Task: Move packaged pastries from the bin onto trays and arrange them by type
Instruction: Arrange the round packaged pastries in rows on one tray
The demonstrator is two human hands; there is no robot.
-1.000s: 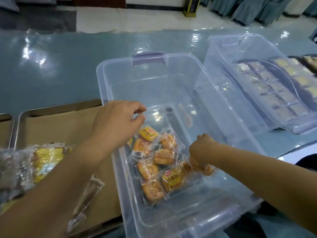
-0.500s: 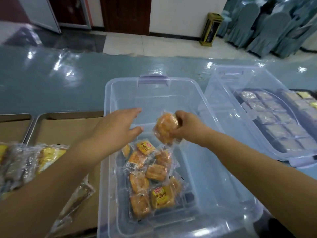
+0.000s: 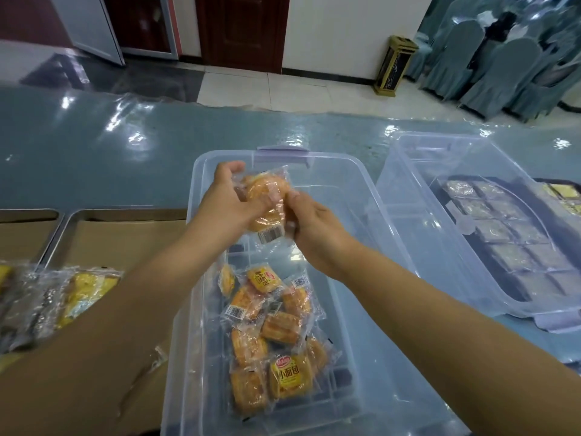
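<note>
Pastry pack (image 3: 262,199) held above bin (image 3: 339,162), between both hands. L hand (image 3: 226,209): fingers curled round pack's left side. R hand (image 3: 314,231): fingertips pinch wrapper's right edge. Other packs (image 3: 270,335) lie on bin floor, below

The glossy teal table (image 3: 94,158) carries a clear bin (image 3: 333,184). Left of it lie trays (image 3: 125,240), right of it a second bin (image 3: 408,171).

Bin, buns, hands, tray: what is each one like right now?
Bin: lid off, holds wrapped pastries.
Held pastry: wrapped, up above the bin.
Left hand: grips the held pastry.
Right hand: pinches the held pastry's wrapper.
Tray: paper-lined, packages on its near end.
</note>
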